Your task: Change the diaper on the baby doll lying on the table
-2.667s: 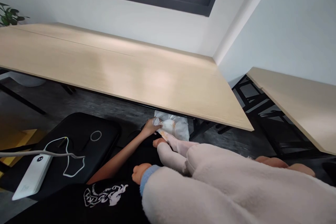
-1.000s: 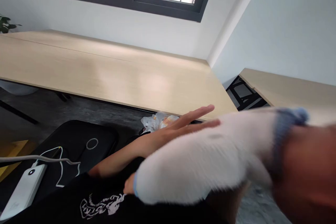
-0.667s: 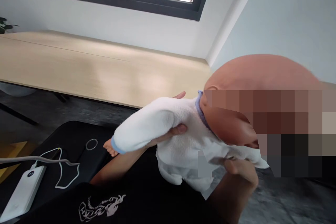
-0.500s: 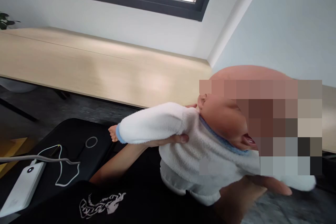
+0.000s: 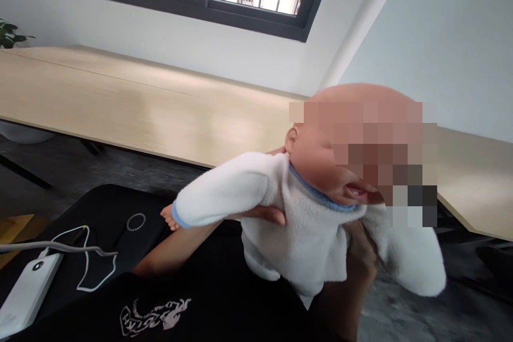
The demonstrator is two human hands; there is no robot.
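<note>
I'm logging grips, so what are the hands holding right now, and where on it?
Both hold the baby doll in a white fleece suit: the left hand under its outstretched arm at the armpit, the right hand under the other arm, against the torso.

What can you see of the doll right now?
The doll is a bald baby figure in a white fleece suit with blue collar and cuffs. It is held upright above the lap, one sleeve stretched sideways with a bare hand showing. The left hand grips under that arm; the right hand supports its other side.
</note>
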